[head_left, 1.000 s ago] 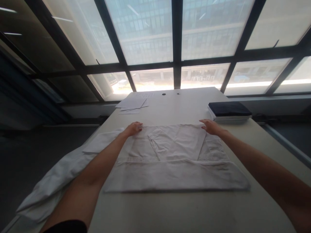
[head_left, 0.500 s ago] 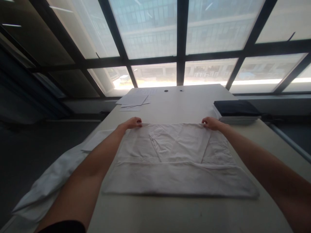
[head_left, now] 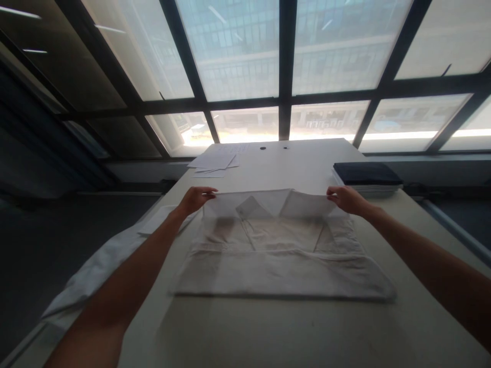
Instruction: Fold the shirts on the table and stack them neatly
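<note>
A wall of dark-framed windows [head_left: 245, 51] rises ahead of me, with bright daylight behind its panes, and my white table [head_left: 268, 332] runs away toward it. At the far left a dark curtain [head_left: 42, 133] hangs in folds beside the glass. Nearer to me, a rumpled white cloth [head_left: 103, 260] lies along the left edge of the table, partly hidden behind my left forearm. Beyond it, toward the window end, a few loose papers [head_left: 213, 162] overlap one another.

My left hand [head_left: 195, 198] is closed in a pinch, thumb and fingers on the far left corner of a folded white garment [head_left: 276, 276]. The garment lies across the middle of the table in front of me, its near part flat and in shade, a crosswise fold over its body. Its far edge is held up off the table between my two hands, the light showing through that strip. My right hand [head_left: 347, 198] pinches the same edge near its right end, fingers together on the fabric.

Just beyond that hand, on the right side of the table, sits a dark folded cloth [head_left: 366, 174] on top of pale layers [head_left: 378, 188].
</note>
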A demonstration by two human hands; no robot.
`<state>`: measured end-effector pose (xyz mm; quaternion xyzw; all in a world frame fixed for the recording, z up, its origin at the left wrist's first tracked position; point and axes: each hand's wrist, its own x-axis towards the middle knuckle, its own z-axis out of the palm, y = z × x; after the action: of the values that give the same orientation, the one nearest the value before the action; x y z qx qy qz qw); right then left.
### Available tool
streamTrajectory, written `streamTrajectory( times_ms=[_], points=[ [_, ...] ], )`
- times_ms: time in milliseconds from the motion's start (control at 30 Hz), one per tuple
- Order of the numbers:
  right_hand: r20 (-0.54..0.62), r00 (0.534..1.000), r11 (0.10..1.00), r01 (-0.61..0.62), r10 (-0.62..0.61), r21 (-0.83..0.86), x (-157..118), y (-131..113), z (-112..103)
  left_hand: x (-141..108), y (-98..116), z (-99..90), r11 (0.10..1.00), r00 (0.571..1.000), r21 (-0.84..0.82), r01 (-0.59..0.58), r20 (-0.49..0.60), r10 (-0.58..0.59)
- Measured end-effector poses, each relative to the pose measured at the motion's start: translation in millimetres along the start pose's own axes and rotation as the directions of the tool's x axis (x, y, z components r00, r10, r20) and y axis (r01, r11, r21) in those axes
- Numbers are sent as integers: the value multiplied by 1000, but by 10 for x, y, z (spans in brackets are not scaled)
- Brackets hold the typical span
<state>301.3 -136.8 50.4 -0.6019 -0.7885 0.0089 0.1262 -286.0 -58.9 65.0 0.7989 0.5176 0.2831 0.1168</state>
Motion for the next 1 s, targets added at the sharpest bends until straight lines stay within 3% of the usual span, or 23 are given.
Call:
streamTrajectory(
  times_ms=[200, 433, 700, 1000],
  points=[
    [-53, 992, 993, 110, -111, -38, -577, -178, -70, -584, 160, -68, 997, 991, 54, -54, -116, 60],
    [-82, 975, 970, 193, -207, -149, -1107, -332, 118, -1213, 148, 131, 993, 977, 55, -107, -178, 115],
    [-111, 966, 956, 208, -235, -207, -1328, -306, 433, -1605, 115, 264, 980, 990, 150, -133, -23, 138],
    [-118, 972, 960, 175, -204, -216, -1412, -280, 568, -1741, 242, 297, 978, 990, 187, -97, 114, 76]
  ],
)
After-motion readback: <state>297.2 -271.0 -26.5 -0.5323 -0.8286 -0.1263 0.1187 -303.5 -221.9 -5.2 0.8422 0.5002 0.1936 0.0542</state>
